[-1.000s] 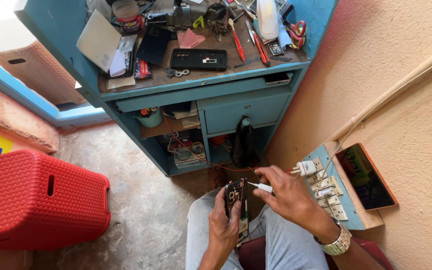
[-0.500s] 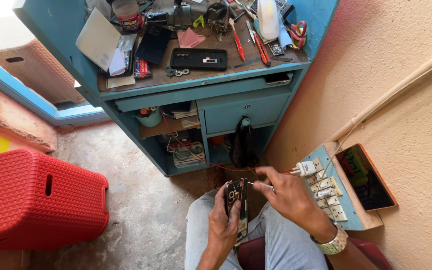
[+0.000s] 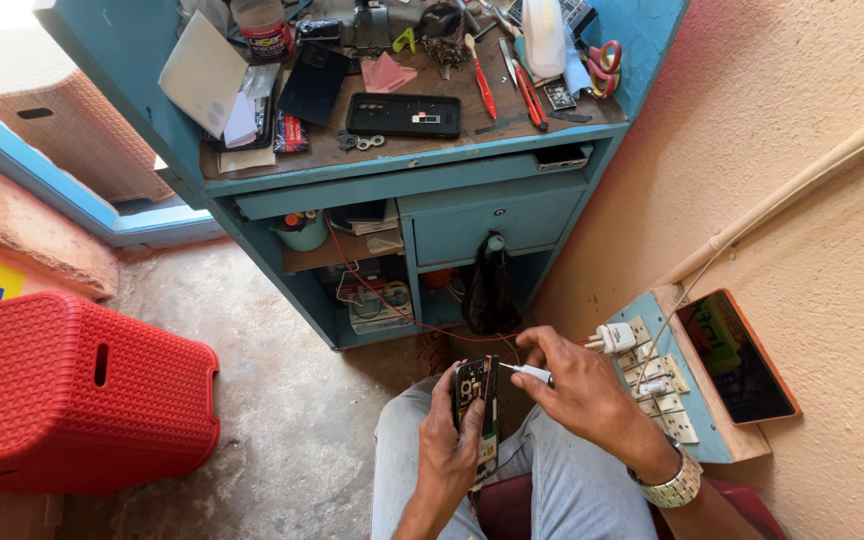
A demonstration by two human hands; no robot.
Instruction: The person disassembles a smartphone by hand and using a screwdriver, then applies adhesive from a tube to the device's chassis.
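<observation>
My left hand grips an opened phone with its back off, held upright over my lap so its inner parts show. My right hand holds a small white-handled screwdriver, its tip pointing left at the upper part of the phone. A metal watch sits on my right wrist. Both hands are low in the view, above my knees in grey jeans.
A blue workbench ahead carries a black phone case, red-handled tools and clutter, with a drawer and shelves below. A red plastic stool stands left. On the right wall are a socket board and a lit phone.
My right hand has shifted slightly and brought the screwdriver tip closer to the phone. The left hand keeps the phone in place.
</observation>
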